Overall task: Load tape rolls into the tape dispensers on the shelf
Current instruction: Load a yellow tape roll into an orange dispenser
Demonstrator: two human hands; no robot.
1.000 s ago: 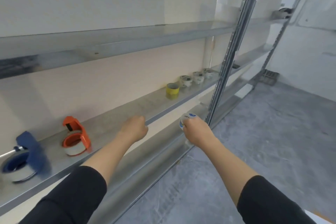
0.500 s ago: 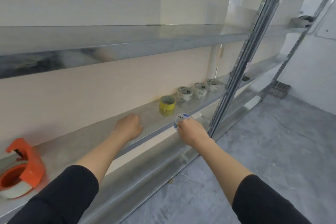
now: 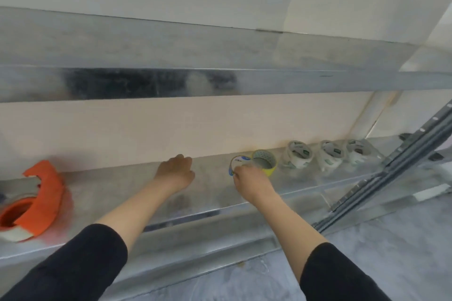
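Note:
My right hand [image 3: 252, 182] is closed on a small white roll with blue print [image 3: 238, 162], held just above the metal shelf [image 3: 215, 193] and touching or nearly touching a yellow tape roll [image 3: 266, 165]. My left hand [image 3: 177, 171] hovers over the bare shelf with its fingers curled and nothing visible in it. An orange tape dispenser [image 3: 36, 198] with a white roll in it lies on the shelf at far left. Three wrapped white tape rolls [image 3: 297, 157] [image 3: 330, 157] [image 3: 358, 151] stand in a row right of the yellow one.
An upper metal shelf [image 3: 220, 80] overhangs the working shelf. A slotted steel upright [image 3: 396, 171] crosses at the right. A lower shelf lip [image 3: 195, 252] runs beneath, with grey concrete floor [image 3: 391, 264] at the lower right.
My view has swung closer to the shelf. My right hand has carried the white and blue roll up and forward beside the yellow roll. The left hand stays curled over the shelf.

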